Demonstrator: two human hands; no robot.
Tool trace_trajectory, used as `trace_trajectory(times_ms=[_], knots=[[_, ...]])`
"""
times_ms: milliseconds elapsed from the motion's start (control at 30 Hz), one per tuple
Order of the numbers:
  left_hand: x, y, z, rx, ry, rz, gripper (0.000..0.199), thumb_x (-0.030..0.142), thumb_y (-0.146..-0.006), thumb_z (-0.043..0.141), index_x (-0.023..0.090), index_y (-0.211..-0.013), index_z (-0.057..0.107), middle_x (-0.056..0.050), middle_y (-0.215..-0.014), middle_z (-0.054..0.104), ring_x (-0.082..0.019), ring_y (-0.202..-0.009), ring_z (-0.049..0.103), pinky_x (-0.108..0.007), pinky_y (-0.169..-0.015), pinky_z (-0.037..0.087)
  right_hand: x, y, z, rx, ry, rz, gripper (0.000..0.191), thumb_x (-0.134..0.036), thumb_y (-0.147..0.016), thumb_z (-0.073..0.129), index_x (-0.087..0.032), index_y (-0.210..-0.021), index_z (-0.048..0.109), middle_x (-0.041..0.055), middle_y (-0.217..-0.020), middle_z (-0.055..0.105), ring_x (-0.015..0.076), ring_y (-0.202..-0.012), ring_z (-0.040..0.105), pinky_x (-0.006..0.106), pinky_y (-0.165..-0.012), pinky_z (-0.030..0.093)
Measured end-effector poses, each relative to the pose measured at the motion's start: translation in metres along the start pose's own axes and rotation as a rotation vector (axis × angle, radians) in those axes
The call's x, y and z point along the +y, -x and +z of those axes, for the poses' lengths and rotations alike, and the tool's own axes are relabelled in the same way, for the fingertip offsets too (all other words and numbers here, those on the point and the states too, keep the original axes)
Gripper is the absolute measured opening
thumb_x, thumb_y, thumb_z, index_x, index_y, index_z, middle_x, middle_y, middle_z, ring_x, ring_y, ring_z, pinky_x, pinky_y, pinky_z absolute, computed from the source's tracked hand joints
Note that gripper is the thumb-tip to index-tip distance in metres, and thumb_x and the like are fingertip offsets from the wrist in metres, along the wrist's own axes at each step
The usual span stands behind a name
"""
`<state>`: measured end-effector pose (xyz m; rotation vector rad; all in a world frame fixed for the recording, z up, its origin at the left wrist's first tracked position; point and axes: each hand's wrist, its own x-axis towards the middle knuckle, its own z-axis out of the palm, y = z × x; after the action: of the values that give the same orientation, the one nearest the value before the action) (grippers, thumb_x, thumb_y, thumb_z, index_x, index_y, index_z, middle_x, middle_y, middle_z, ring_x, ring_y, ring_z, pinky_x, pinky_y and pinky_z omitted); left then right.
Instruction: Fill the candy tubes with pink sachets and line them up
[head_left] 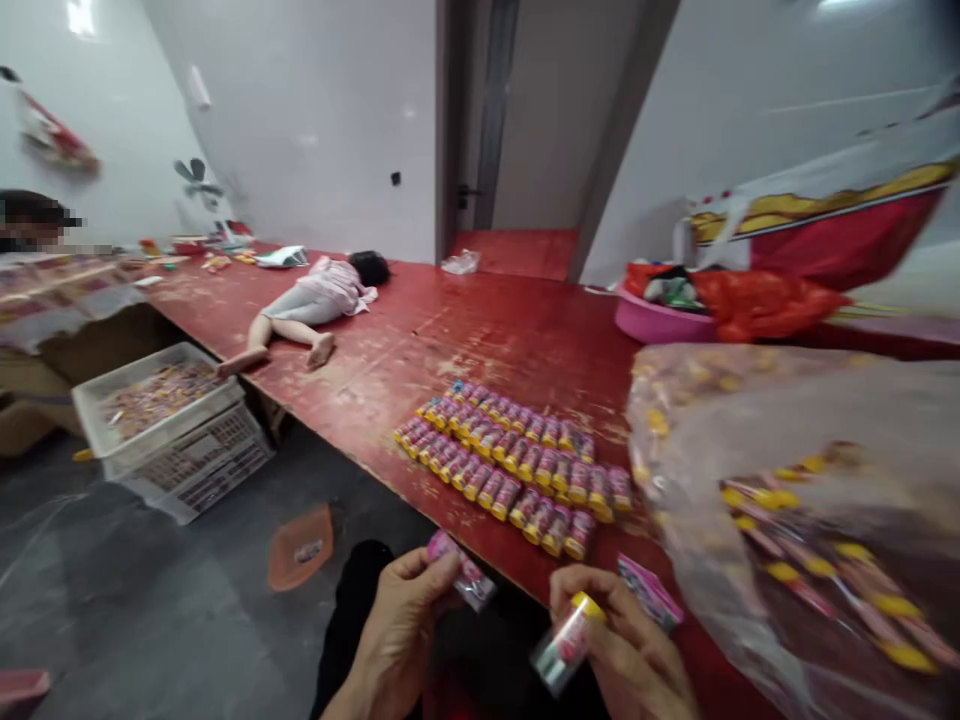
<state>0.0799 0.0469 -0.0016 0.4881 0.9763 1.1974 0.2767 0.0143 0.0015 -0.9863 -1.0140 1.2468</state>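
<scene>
My left hand [405,610] pinches a small clear wrapper with a pink end [466,578] between thumb and fingers, just off the front edge of the red table [480,350]. In my right hand [630,640] is a small clear tube with a yellow cap [570,640], tilted, its yellow end up. Beyond both hands, several rows of small pink-and-yellow tubes [510,450] lie side by side on the table. A pink printed packet [651,592] lies on the table beside my right hand.
A large clear plastic bag [697,440] with yellow-capped pieces fills the right side. Farther back sits a pink basin [660,318]. A person [322,285] lies on the table. White crates [187,430] and an orange tray [300,548] stand on the floor; another person [34,220] is far left.
</scene>
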Motion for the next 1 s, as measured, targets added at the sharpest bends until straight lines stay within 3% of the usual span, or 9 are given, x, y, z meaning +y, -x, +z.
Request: trace_trajectory(times_ms=[167, 333, 467, 633, 733, 900, 1000], knots=[[0.004, 0.003, 0.003, 0.01, 0.118, -0.103, 0.038, 0.036, -0.055, 0.094, 0.012, -0.077, 0.075, -0.005, -0.072, 0.072, -0.012, -0.06, 0.061, -0.021, -0.058, 0.049, 0.002, 0.006, 0.009, 0.04, -0.137, -0.126, 0.019, -0.038, -0.089, 0.066, -0.023, -0.097, 0.057, 0.0047, -0.097, 0.054, 0.0185, -0.085, 0.059, 0.028, -0.077, 0.051], [0.002, 0.009, 0.008, 0.035, 0.185, -0.139, 0.034, 0.032, -0.052, 0.095, 0.014, -0.067, 0.071, -0.002, -0.065, 0.071, -0.011, -0.058, 0.063, -0.02, -0.058, 0.052, 0.014, 0.013, 0.02, 0.019, -0.118, -0.208, 0.014, -0.032, -0.092, 0.064, -0.025, -0.099, 0.055, 0.0041, -0.103, 0.052, 0.0192, -0.093, 0.063, 0.03, -0.084, 0.054], [0.002, 0.011, 0.014, 0.04, 0.218, -0.156, 0.036, 0.031, -0.049, 0.096, 0.013, -0.067, 0.071, -0.001, -0.064, 0.071, -0.011, -0.057, 0.062, -0.02, -0.058, 0.051, 0.014, 0.021, 0.036, 0.166, -0.03, -0.292, 0.015, -0.033, -0.094, 0.061, -0.025, -0.102, 0.051, 0.0058, -0.108, 0.052, 0.0206, -0.098, 0.063, 0.032, -0.088, 0.055], [0.002, 0.015, 0.021, 0.045, 0.147, -0.116, 0.043, 0.036, -0.048, 0.096, 0.012, -0.074, 0.073, -0.005, -0.069, 0.072, -0.013, -0.059, 0.063, -0.02, -0.056, 0.051, 0.025, 0.026, 0.041, 0.234, 0.205, -0.51, 0.015, -0.033, -0.094, 0.062, -0.023, -0.101, 0.054, 0.007, -0.101, 0.056, 0.0199, -0.093, 0.063, 0.028, -0.081, 0.056], [0.001, 0.018, 0.021, 0.045, 0.052, -0.065, 0.042, 0.038, -0.048, 0.096, 0.012, -0.071, 0.071, -0.004, -0.068, 0.07, -0.012, -0.059, 0.062, -0.02, -0.056, 0.051, 0.035, 0.025, 0.034, 0.208, 0.301, -0.579, 0.019, -0.031, -0.092, 0.066, -0.022, -0.103, 0.054, 0.0072, -0.099, 0.058, 0.0175, -0.087, 0.062, 0.025, -0.073, 0.055], [-0.002, 0.022, 0.021, -0.014, -0.041, -0.016, 0.035, 0.033, -0.057, 0.093, 0.013, -0.079, 0.074, -0.006, -0.073, 0.072, -0.012, -0.062, 0.063, -0.02, -0.063, 0.053, 0.042, 0.016, 0.029, 0.111, 0.449, -0.727, 0.025, -0.018, -0.089, 0.067, -0.021, -0.109, 0.052, 0.0079, -0.101, 0.06, 0.0181, -0.089, 0.064, 0.027, -0.074, 0.057], [-0.007, 0.024, 0.026, -0.067, 0.003, -0.032, 0.039, 0.032, -0.054, 0.094, 0.013, -0.084, 0.076, -0.005, -0.068, 0.071, -0.006, -0.051, 0.054, -0.02, -0.063, 0.053, 0.038, 0.006, 0.029, 0.056, 0.467, -0.77, 0.024, -0.018, -0.092, 0.063, -0.022, -0.112, 0.051, 0.0067, -0.102, 0.06, 0.0168, -0.089, 0.064, 0.025, -0.072, 0.058]])
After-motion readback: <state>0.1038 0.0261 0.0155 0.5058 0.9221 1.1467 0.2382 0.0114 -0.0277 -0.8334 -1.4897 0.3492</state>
